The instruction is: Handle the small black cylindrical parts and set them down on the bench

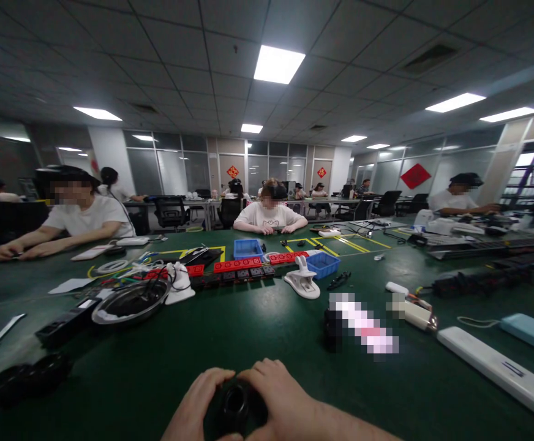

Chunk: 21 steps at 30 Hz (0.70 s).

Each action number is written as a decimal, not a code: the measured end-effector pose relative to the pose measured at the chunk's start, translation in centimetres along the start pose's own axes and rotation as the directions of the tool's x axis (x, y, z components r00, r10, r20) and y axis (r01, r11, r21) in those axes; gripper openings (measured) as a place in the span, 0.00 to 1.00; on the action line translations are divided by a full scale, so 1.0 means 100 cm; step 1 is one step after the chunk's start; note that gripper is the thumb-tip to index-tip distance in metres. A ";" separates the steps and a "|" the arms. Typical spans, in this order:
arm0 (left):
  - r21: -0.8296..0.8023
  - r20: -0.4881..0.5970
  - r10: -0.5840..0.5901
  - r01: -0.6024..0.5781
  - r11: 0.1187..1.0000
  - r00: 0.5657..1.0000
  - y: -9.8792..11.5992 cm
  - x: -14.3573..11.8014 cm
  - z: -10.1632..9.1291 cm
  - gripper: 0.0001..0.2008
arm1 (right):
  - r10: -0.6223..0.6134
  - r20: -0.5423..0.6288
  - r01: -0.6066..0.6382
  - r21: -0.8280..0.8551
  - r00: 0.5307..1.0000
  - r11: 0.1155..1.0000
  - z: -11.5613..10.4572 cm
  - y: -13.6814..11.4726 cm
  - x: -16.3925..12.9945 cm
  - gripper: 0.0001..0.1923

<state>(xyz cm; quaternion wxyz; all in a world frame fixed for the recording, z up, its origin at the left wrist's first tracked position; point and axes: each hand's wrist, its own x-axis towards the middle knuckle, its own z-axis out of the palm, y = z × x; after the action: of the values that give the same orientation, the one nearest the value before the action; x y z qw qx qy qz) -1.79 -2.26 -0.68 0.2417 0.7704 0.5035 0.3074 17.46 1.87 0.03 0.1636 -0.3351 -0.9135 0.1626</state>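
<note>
Left hand (198, 401) and right hand (282, 392): both are curling round a small black ring-shaped plastic part (236, 405), fingers half closed and gripping it from either side, seemingly to steady it just above the near edge of the dark green bench (258, 324). Lying beyond: a white power strip (501, 367) at right, a round metal dish (129, 301) at left, red socket strips (239, 264) and two blue plastic trays (322, 264) mid-bench. Other people are sitting at work across the bench.
</note>
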 end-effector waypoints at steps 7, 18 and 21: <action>-0.007 0.029 0.066 -0.066 0.998 0.997 -0.003 -0.001 -0.002 0.20 | -0.068 0.107 0.052 0.149 0.992 0.987 -0.012 0.001 -0.002 0.24; -0.059 0.076 0.093 -0.089 0.994 0.993 -0.003 0.003 -0.004 0.19 | 0.141 0.063 -0.147 0.099 0.988 0.984 -0.004 -0.004 0.000 0.24; -0.019 0.024 -0.012 0.012 1.000 1.000 0.001 0.004 -0.001 0.16 | 0.182 -0.007 -0.182 -0.050 0.983 0.982 0.003 -0.012 0.002 0.26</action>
<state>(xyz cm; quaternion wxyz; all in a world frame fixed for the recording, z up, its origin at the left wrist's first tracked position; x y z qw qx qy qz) -1.74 -1.94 -0.46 0.2571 0.7687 0.5022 0.3014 16.53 1.12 0.28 0.1407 -0.4213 -0.8827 0.1533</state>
